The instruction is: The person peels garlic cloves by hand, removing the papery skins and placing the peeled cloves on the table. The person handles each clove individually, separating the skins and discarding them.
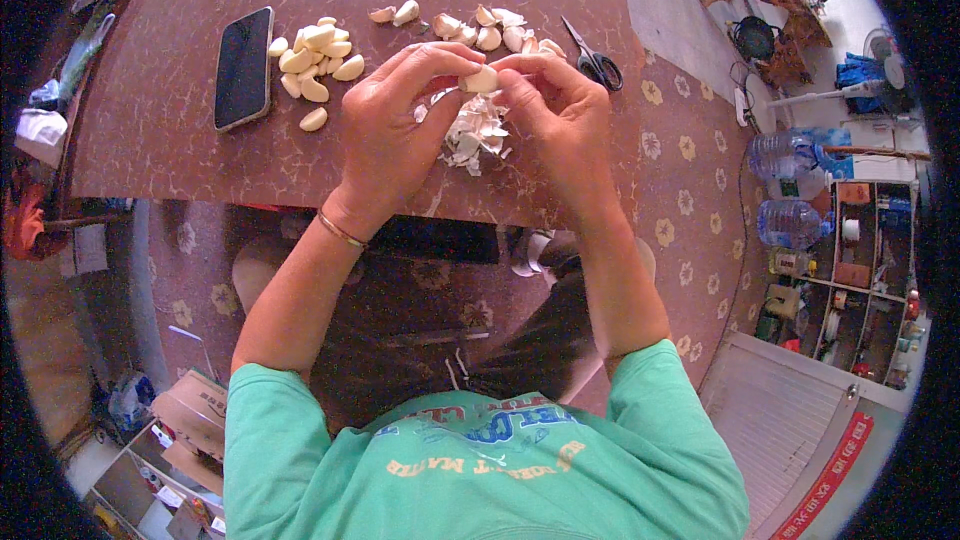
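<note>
My left hand [390,110] pinches a pale garlic clove [478,80] between thumb and fingers above the table. At the clove's right end, the thumb and forefinger of my right hand [565,115] are closed on it too. Directly below lies a heap of papery white garlic skins [474,135]. Beyond my fingers sit several garlic cloves in their skins [488,38], partly hidden by my right hand. A pile of smooth peeled cloves [318,55] rests left of my left hand, with one peeled clove [313,120] apart from it.
A dark-screened phone [244,70] lies on the reddish-brown table [180,140], left of the peeled pile. Black-handled scissors [600,70] lie just past my right hand. The table's near edge runs beneath my forearms. Large water bottles [790,225] and a shelf [860,280] stand off to the right.
</note>
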`<state>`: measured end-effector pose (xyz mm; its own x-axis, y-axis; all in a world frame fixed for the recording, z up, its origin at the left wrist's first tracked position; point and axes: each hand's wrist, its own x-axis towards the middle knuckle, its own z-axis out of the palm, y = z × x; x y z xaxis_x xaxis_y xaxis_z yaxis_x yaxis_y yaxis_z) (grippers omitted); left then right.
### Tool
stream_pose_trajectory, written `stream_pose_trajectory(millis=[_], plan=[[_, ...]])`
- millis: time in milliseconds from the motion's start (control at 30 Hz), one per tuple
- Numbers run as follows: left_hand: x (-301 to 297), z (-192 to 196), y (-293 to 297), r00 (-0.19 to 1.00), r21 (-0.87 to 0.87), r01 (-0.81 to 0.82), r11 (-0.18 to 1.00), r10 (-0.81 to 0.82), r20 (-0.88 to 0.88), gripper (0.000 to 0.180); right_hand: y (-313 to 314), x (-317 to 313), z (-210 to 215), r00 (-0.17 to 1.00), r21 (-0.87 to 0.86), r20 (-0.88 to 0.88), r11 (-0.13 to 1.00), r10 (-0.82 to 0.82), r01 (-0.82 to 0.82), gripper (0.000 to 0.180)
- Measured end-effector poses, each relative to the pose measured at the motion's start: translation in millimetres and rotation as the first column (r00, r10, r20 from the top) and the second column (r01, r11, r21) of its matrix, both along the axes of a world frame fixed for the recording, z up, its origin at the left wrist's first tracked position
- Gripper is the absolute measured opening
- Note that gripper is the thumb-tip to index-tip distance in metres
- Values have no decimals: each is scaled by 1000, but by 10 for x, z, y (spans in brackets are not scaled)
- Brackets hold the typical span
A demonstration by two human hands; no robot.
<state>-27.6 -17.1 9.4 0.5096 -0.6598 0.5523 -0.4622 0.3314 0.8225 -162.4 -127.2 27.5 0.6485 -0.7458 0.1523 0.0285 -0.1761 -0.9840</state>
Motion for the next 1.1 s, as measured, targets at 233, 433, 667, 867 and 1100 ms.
stream_pose_trajectory(millis=[233, 433, 667, 867, 1100], plan=[[6, 0, 42, 996, 77, 3, 997, -9, 84, 18, -30, -32, 29, 998, -205, -64, 978, 10, -23, 8], [12, 7, 19, 998, 65, -10, 998, 6, 55, 18, -62, -88, 69, 993, -59, -116, 998, 4, -11, 3], [-13, 50, 37, 1000, 132, 19, 991, -17, -18, 19, -167, -49, -68, 992, -216, 28, 970, 120, -111, 7], [13, 31, 44, 983, 136, 70, 988, -45, -177, 22, -115, -34, -30, 991, -155, 50, 981, 122, -113, 12], [19, 32, 43, 988, 138, 48, 989, -27, -151, 22, -22, -24, 71, 997, -145, -59, 988, 39, -47, 5]])
